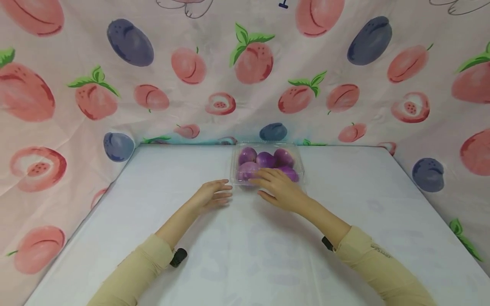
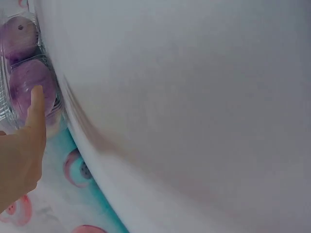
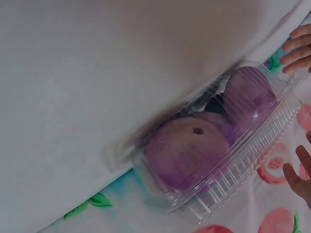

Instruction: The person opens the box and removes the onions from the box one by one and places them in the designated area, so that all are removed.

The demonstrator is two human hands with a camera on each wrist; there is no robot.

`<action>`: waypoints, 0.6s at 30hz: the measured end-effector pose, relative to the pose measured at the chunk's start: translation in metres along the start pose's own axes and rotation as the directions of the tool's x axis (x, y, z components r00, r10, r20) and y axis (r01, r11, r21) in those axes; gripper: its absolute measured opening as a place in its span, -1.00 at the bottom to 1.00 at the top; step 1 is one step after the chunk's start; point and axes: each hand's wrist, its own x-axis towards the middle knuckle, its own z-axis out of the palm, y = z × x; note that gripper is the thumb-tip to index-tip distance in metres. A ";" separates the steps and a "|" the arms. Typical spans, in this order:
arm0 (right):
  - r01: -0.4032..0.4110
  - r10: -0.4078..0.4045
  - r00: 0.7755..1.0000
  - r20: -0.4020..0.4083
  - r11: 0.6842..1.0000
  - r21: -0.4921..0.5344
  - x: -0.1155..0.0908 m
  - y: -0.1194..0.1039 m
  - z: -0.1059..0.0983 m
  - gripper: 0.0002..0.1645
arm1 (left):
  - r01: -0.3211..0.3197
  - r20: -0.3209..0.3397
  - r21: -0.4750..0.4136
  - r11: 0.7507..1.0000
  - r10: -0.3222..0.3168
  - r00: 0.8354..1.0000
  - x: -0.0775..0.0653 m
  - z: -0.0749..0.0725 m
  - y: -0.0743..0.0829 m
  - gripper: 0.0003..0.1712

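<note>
A clear plastic clamshell box point(image 1: 234, 170) sits at the far middle of the table, holding several smooth, round purple fruits point(image 1: 266, 160) that look like passion fruit. Over the box's near edge my right hand point(image 1: 282, 190) reaches in from the right; its fingers overlap the front fruits in the head view. My left hand point(image 1: 212, 195) is just short of the box's near left corner, fingers loosely extended and nothing in them. The left wrist view has a finger point(image 2: 36, 104) of that hand overlapping the box. Through the ribbed plastic point(image 3: 243, 162), fruits show in the right wrist view.
A white-covered table point(image 1: 245, 255) spreads out before me. Behind it and along both sides hangs a cloth point(image 1: 214, 51) printed with peaches and plums. The box stands close to the table's back edge. Black wrist devices point(image 1: 178, 257) show at both sleeves.
</note>
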 end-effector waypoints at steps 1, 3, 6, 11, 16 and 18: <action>-0.005 0.005 1.000 -0.004 1.000 0.004 0.003 0.000 0.001 -0.59 | 0.016 0.011 -0.068 0.998 -0.015 1.000 0.002 0.001 0.000 -0.45; -0.018 0.018 1.000 -0.008 1.000 0.008 0.009 0.001 0.005 -0.57 | 0.041 0.017 -0.185 0.982 -0.039 0.999 0.005 0.004 0.000 -0.46; -0.055 0.055 0.998 0.004 0.998 0.012 0.018 0.002 0.011 -0.58 | 0.058 -0.014 -0.348 0.936 -0.067 0.998 0.012 0.008 0.000 -0.47; -0.135 0.132 0.990 0.048 0.988 0.073 0.034 0.004 0.021 -0.61 | 0.053 -0.087 -0.424 0.904 -0.099 0.991 0.020 0.014 0.000 -0.48; -0.210 0.200 0.974 0.106 0.973 0.095 0.048 0.006 0.029 -0.60 | 0.040 -0.136 -0.517 0.855 -0.128 0.982 0.025 0.018 0.001 -0.47; -0.262 0.248 0.958 0.142 0.961 0.093 0.052 0.006 0.031 -0.59 | 0.038 -0.136 -0.560 0.828 -0.137 0.981 0.025 0.020 0.001 -0.46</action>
